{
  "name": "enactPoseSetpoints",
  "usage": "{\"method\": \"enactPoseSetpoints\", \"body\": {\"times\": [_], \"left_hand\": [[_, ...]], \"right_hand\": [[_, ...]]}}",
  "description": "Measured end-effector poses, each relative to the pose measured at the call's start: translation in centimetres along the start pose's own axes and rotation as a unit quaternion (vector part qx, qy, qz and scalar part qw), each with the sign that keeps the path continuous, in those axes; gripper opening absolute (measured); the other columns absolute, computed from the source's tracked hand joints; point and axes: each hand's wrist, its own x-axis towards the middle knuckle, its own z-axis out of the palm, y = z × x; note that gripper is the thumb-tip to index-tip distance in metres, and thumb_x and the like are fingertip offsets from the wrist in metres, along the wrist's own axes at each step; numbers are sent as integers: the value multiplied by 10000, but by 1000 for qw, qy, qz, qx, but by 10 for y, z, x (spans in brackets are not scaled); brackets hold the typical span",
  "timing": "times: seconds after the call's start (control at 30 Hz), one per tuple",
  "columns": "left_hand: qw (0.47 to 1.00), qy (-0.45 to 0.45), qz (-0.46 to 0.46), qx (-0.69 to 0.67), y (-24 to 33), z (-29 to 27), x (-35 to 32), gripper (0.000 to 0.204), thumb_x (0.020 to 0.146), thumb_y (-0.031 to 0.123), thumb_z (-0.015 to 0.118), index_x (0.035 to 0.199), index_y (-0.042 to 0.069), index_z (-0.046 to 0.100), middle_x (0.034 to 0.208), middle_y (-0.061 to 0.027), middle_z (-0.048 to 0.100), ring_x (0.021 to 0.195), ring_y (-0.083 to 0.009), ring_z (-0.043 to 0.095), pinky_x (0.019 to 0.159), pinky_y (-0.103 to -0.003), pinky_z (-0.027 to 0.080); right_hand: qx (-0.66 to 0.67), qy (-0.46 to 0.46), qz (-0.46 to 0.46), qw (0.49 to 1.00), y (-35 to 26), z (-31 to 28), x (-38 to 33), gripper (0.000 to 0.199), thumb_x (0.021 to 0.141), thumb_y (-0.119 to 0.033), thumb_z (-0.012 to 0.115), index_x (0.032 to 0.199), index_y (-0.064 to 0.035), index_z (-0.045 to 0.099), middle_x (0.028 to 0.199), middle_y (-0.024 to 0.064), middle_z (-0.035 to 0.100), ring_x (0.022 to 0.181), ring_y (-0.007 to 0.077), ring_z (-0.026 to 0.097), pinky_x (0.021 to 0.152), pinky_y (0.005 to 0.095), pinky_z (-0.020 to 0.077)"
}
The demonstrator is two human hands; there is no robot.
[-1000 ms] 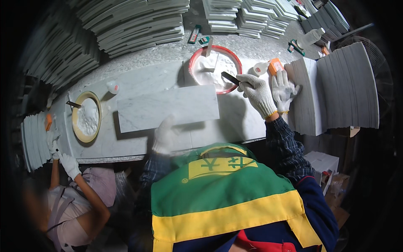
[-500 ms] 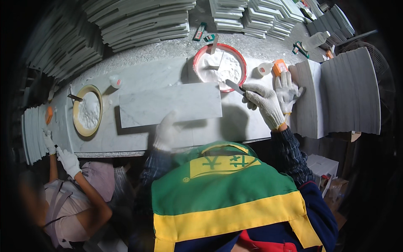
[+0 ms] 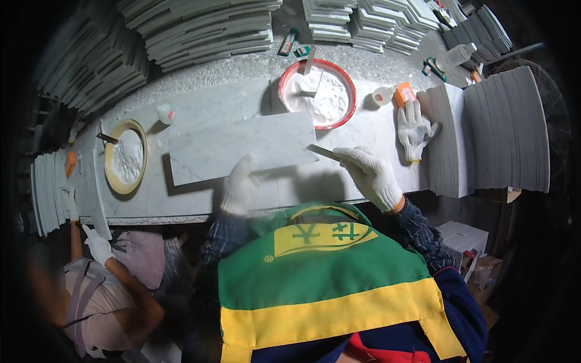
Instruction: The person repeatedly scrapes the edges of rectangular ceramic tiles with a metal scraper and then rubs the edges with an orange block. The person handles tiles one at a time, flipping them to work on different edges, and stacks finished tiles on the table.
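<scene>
A long white-grey marble tile (image 3: 242, 148) is held up off the bench, tilted slightly. My left hand (image 3: 240, 192), in a white knit glove, is closed on its near edge; the fingers under the tile are hidden. In my gloved right hand (image 3: 370, 178) is a putty knife (image 3: 322, 151), its blade at the tile's right end; whether it touches I cannot tell. Beyond the tile stands a red-rimmed bowl (image 3: 351, 109) of white paste (image 3: 330, 97), with a second putty knife (image 3: 310, 60) standing in it.
A loose glove (image 3: 414, 130), an orange box (image 3: 403, 94) and a small bottle (image 3: 382, 96) lie right, beside stacked tiles (image 3: 508, 133). More stacks (image 3: 212, 30) line the back. On the left are a yellow bowl (image 3: 110, 172) of paste and a co-worker's gloved hand (image 3: 98, 245) with a tile.
My right hand has moved nearer and to the left, bringing the putty knife from the red-rimmed bowl to the tile's right end. The tile has tilted a little. The co-worker's tile has shifted.
</scene>
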Motion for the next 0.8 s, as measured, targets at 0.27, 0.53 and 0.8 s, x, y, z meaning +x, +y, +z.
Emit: {"method": "enactPoseSetpoints", "body": {"times": [0.27, 0.53, 0.8], "left_hand": [[999, -2, -16, -30, 0, 1, 1, 533, 1030, 298, 666, 1413, -49, 539, 1418, -175, 624, 1304, -334, 624, 1140, -515, 514], [993, -72, -48, -79, 5, 8, -2, 571, 1024, 304, 673, 1443, -46, 506, 1429, -171, 611, 1310, -321, 618, 1141, -507, 513], [996, -58, 3, 64, 7, 19, -3, 677, 1063, 407, 478, 1488, -119, 461, 1439, -292, 599, 1312, -444, 611, 1178, -540, 453]], "right_hand": [[65, 71, 98, 991, 0, 6, -4, 285, 976, 34, 657, 1242, -31, 737, 979, 139, 740, 875, 239, 713, 817, 343, 564], [93, 5, 147, 985, 8, 5, -4, 315, 1003, 6, 632, 1304, -34, 719, 976, 94, 731, 870, 158, 676, 848, 307, 554], [151, 92, 237, 955, 39, -5, 14, 314, 1013, -92, 652, 1312, -31, 727, 898, 44, 761, 723, 69, 644, 670, 238, 547]]}}
